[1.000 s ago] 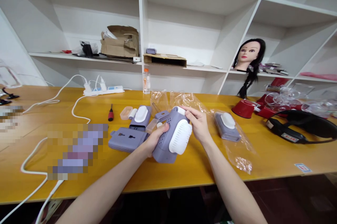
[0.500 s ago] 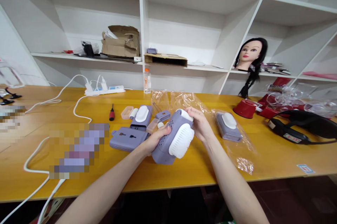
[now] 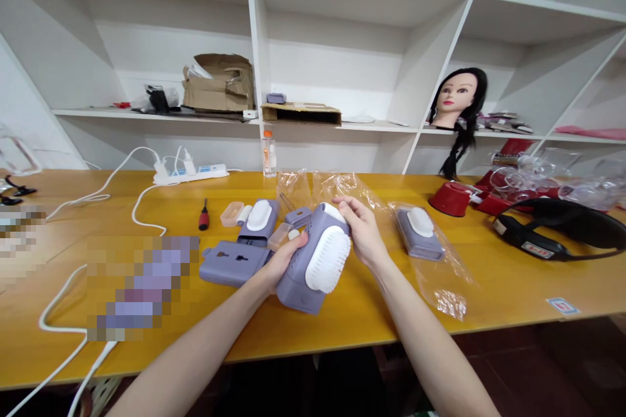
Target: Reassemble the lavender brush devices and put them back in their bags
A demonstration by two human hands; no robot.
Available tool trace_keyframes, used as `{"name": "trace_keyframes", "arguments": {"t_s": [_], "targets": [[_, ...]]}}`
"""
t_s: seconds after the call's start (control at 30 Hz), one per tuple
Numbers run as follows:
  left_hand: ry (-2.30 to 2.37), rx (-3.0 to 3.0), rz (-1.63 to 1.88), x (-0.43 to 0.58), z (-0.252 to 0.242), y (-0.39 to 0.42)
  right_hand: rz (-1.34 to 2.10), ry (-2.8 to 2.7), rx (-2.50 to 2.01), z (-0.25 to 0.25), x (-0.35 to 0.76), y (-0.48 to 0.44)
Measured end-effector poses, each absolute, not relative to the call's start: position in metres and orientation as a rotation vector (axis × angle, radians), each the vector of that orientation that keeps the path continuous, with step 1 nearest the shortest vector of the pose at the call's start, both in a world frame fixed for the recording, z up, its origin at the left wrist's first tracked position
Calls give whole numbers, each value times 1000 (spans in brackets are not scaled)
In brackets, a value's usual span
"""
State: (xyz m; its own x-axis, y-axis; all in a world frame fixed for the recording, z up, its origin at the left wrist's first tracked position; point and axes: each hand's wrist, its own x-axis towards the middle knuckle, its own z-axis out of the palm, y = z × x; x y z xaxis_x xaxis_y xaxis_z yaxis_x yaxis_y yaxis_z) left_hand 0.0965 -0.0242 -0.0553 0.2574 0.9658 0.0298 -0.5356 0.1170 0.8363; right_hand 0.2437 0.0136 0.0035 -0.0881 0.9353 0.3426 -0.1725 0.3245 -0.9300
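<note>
Yellow table fills the foreground; above it the left hand grips a purple case, its white brush facing outward, while the right hand curls its fingers narrowly at the white end piece, pinching or merely touching, I cannot tell. This case looks largely together, its end perhaps unfinished; beyond, a slotted panel and ring lie loose, seemingly unfitted, before white shelves
</note>
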Motion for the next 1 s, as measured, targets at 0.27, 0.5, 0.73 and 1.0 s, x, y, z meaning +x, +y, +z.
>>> {"name": "trace_keyframes", "arguments": {"t_s": [0.27, 0.5, 0.73, 1.0], "targets": [[578, 912, 1090, 84, -42, -22, 1576, -1240, -1057, 2, 250, 18], [549, 709, 1045, 85, -36, -25, 1550, -1515, -780, 4, 257, 15], [543, 851, 1092, 81, -35, -24, 1652, -1391, -805, 4, 256, 19], [502, 899, 1104, 83, -31, -27, 1591, -1352, -828, 5, 257, 19]]}}
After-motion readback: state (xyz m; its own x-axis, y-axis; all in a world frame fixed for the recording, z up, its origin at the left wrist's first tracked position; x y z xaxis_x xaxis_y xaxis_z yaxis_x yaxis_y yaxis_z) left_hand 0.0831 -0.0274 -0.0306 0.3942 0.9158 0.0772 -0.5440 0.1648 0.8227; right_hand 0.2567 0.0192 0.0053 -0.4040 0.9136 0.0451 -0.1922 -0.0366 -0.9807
